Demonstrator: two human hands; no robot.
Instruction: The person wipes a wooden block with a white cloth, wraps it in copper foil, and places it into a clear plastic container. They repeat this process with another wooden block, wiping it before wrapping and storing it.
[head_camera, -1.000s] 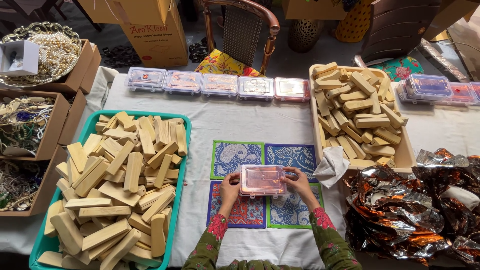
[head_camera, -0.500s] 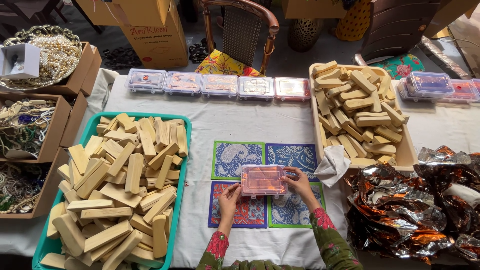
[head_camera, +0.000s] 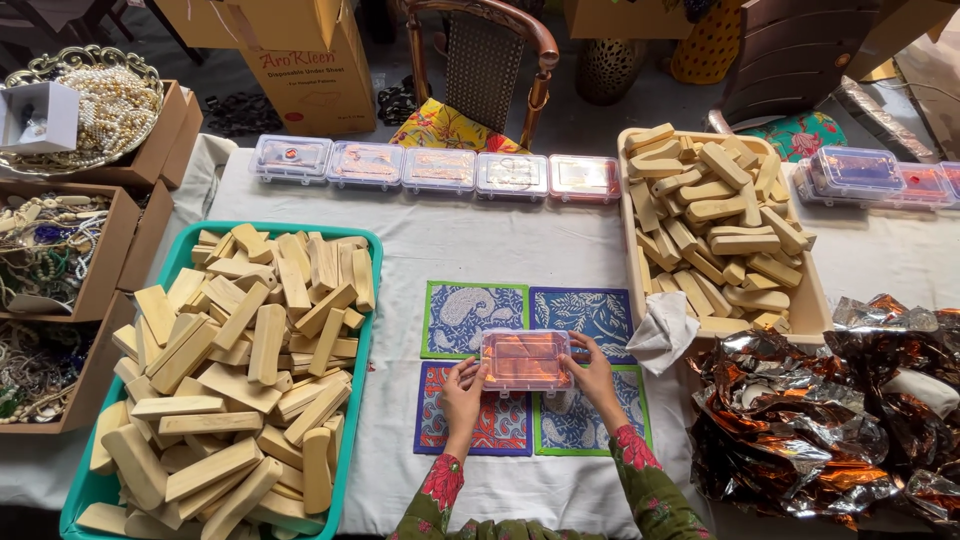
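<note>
On my feed, a teal tray (head_camera: 362, 300) heaped with pale wooden blocks (head_camera: 240, 380) sits at the left of the counter (head_camera: 450, 230). A row of clear lidded boxes (head_camera: 440, 168) lines the far edge, crumpled foil wrappers (head_camera: 830, 420) lie right, and cardboard boxes of beads (head_camera: 60, 250) lie far left.

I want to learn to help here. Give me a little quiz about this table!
1. True or false: both hands hold the clear plastic box.
2. What fills the green tray? A wooden blocks, B beads, C foil.
3. How many patterned mats lie under the box?

Key:
1. True: the left hand and right hand grip its two ends.
2. A: wooden blocks.
3. Four, in a square.
</note>
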